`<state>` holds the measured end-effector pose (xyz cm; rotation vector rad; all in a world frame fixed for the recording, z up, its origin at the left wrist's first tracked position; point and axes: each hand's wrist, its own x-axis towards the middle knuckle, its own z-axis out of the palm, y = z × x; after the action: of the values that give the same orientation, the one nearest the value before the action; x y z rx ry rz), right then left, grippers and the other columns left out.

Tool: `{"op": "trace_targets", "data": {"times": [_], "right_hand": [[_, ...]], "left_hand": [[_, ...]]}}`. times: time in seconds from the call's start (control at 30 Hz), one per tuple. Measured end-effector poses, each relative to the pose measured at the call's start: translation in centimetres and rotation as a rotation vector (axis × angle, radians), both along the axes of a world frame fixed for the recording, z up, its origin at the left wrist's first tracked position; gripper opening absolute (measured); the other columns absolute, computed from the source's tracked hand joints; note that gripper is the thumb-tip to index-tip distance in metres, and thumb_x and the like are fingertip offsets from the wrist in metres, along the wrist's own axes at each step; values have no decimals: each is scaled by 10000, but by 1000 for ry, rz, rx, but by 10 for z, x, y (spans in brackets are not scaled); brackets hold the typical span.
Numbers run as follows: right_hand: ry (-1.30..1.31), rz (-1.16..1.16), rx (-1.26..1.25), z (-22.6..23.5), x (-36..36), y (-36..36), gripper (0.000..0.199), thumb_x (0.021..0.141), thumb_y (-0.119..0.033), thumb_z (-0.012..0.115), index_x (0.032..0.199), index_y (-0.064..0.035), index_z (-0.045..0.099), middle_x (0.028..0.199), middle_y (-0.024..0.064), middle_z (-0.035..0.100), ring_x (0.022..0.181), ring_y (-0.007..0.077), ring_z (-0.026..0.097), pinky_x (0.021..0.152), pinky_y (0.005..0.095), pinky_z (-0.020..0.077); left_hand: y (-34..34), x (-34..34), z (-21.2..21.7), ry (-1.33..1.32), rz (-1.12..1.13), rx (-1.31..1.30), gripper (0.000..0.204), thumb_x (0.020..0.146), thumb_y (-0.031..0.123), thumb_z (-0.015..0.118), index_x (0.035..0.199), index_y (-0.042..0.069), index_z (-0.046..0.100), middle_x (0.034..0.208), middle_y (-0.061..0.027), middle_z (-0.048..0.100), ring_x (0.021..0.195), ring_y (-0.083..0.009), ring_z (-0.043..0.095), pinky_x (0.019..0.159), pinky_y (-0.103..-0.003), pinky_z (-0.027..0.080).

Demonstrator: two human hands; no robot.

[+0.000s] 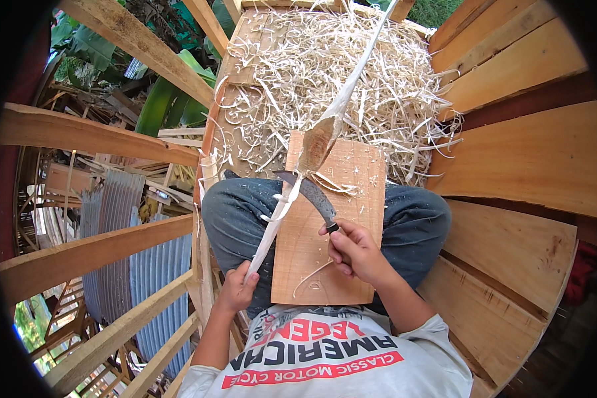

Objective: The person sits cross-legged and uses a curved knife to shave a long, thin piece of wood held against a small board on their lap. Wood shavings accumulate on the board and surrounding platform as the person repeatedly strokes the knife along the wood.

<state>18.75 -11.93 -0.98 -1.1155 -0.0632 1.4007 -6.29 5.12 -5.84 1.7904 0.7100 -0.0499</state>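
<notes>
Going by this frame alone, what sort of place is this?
Probably a small, semi-open wooden workspace, perhaps a porch: plank wall on the right, open wooden rails on the left with green leaves beyond, and a heap of wood shavings ahead.

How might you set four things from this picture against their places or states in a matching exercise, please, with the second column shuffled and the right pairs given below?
Column one
1. curved knife
2. long pale stick
3. flat wooden board
4. wood shavings

Column two
A. lying over the blue trousers
B. curly and pale, spread in a thick heap near the top of the picture
C. held in the right grip
D. lower end held in the left grip

Right pairs: 1-C, 2-D, 3-A, 4-B
</notes>
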Motion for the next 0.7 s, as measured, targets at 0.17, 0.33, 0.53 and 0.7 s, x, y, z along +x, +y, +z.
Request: {"op": "trace_targets", "data": {"times": [0.17,0.33,0.53,0.7], "right_hand": [[-125,146,70,-2,-5,-1,226,974,-214,492,1113,-46,550,602,-21,450,410,33,387,370,190,290],[-169,151,64,-9,-11,0,211,974,-220,473,1087,-55,543,584,-20,440,403,37,379,359,192,294],[-85,141,16,-4,-10,3,200,967,-209,486,1055,-44,558,564,-12,441,389,38,364,345,198,294],[-241,-109,-14,-5,-19,4,197,963,-192,507,1032,-16,563,581,-22,452,414,29,371,357,186,291]], "left_hand": [[0,-2,0,0,-13,18,209,923,206,515,886,3,547,524,-110,439,454,-215,495,474,-322,373],[0,-1,1,-5,-14,9,198,924,196,514,891,4,550,521,-104,440,453,-200,490,475,-319,372],[1,-1,-1,-8,-21,8,211,924,205,510,912,-1,556,520,-101,450,453,-204,498,476,-312,376],[1,3,3,-10,-14,-15,213,923,204,507,900,-3,550,512,-100,454,447,-205,499,469,-314,376]]}}
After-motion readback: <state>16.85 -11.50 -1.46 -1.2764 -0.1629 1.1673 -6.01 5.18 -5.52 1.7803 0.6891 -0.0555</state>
